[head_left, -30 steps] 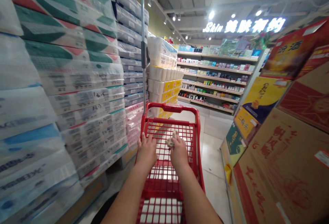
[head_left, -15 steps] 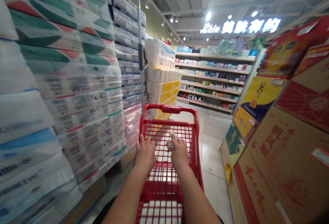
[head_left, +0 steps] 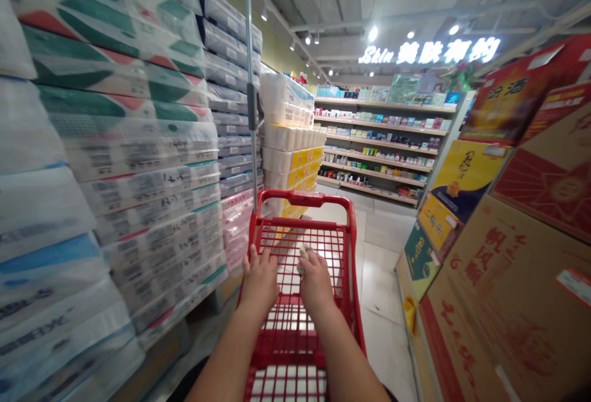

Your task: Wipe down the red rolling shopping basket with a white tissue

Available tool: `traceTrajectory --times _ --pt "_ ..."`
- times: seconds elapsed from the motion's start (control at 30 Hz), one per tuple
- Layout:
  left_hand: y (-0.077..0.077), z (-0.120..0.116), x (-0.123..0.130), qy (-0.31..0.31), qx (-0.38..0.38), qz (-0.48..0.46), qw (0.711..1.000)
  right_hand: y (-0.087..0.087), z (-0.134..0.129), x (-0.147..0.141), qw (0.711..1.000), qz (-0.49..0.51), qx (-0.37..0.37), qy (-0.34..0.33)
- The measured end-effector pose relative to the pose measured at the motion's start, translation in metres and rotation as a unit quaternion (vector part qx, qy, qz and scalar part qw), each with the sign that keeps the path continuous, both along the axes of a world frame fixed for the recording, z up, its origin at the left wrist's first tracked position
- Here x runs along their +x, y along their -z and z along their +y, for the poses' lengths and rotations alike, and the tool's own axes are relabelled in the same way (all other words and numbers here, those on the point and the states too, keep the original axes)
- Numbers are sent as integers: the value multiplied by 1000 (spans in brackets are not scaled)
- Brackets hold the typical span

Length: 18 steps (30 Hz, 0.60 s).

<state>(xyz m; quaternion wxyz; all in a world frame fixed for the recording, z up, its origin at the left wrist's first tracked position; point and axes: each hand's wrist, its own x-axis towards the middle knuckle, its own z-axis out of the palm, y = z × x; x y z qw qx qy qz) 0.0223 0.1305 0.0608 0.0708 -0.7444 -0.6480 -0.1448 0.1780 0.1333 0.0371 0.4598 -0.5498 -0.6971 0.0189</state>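
A shopper's left hand (head_left: 261, 282) is lying open, fingers spread, over a red wire shopping cart (head_left: 300, 199), while the right hand (head_left: 316, 282) is pinching a small crumpled pale item (head_left: 302, 260) at the fingertips, seemingly keeping it clear of the mesh's gaps. Plastic-wrapped toilet-paper bales (head_left: 138, 143) are towering alongside, with printed cardboard cartons (head_left: 498, 303) lining the aisle's other side.

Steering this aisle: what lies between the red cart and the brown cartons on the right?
In the head view, pale floor tiles lie between the red wire shopping cart and the brown printed cardboard cartons.
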Motion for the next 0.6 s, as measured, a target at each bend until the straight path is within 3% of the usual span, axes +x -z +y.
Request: traceTrajectory --times 0.07,0.2,0.33,0.5,0.6 --pt "-1 -1 0 3 1 -1 1000 -1 -1 1 1000 0 -4 -3" --pt "-5 -4 0 3 -8 -8 1000 -5 -3 6 996 28 -11 82" --pt "-6 -6 0 -1 -10 -5 1000 -8 -7 3 1000 -12 -25 7" --pt "-2 -5 0 -3 -2 6 1000 -13 -11 1 995 -9 -58 76" --pt "-2 -9 1 -2 9 10 1000 -14 -13 0 997 -35 -69 3"
